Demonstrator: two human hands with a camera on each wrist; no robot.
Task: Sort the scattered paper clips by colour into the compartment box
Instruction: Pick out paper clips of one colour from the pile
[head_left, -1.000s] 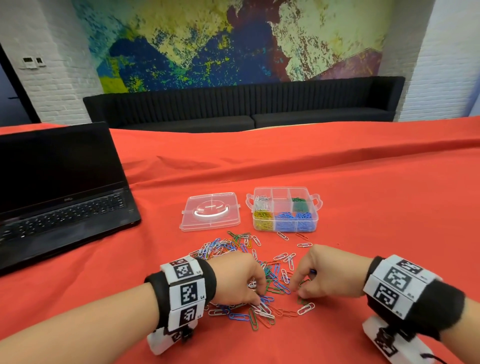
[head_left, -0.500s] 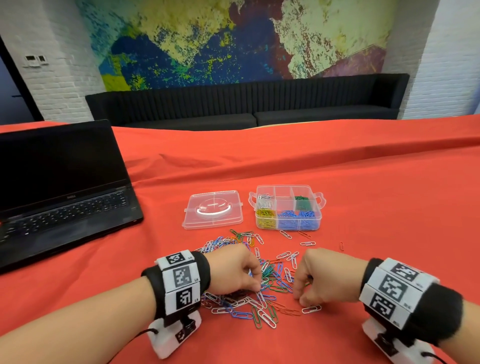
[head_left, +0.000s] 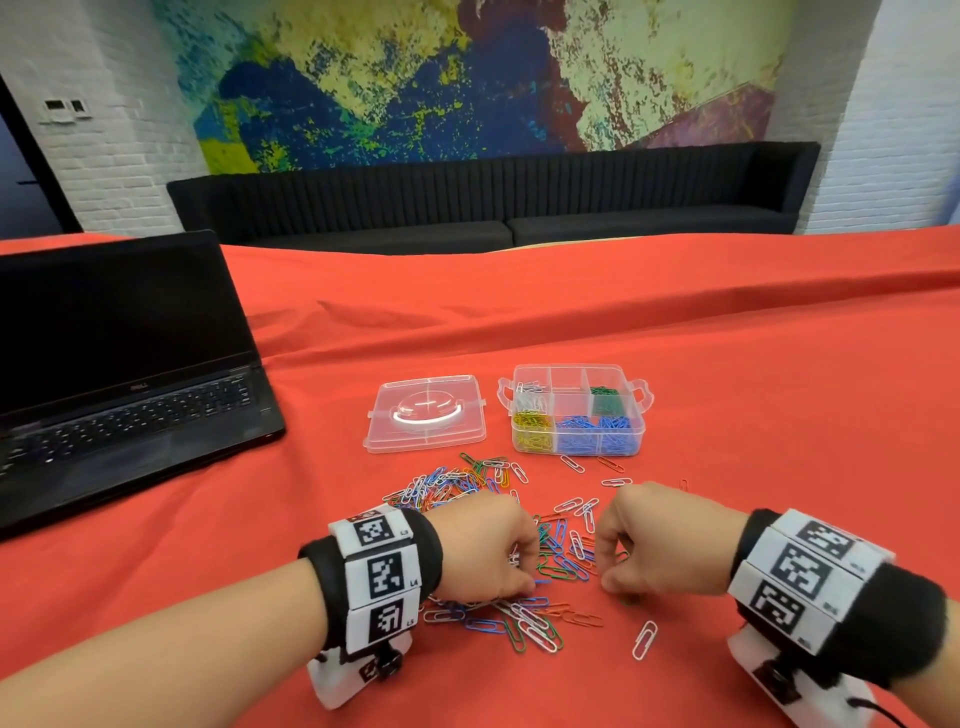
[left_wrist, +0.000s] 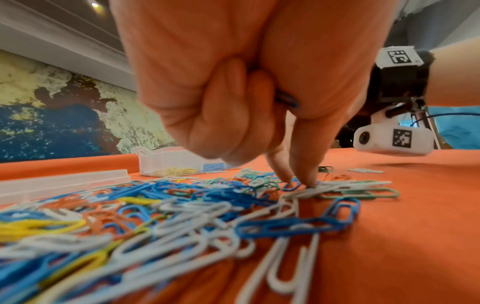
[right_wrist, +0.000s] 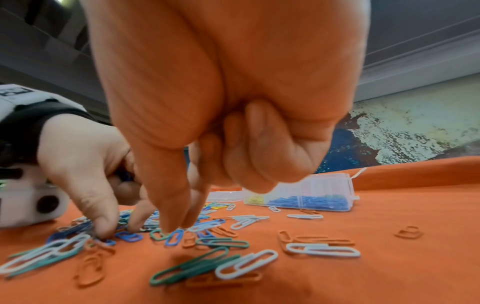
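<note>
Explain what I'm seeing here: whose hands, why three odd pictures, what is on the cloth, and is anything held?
No machine: a person wearing three cameras. One looks down from the head; one on each wrist looks along the fingers. On the red cloth lie loose paper clips, a compartment box partly filled by colour, its lid and a laptop. The left hand has blue clips tucked in its curled fingers. The right hand reaches into the pile; whether it holds anything is hidden.

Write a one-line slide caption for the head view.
Both hands, left and right, pick at scattered coloured paper clips on a red tablecloth before a clear plastic compartment box.
</note>
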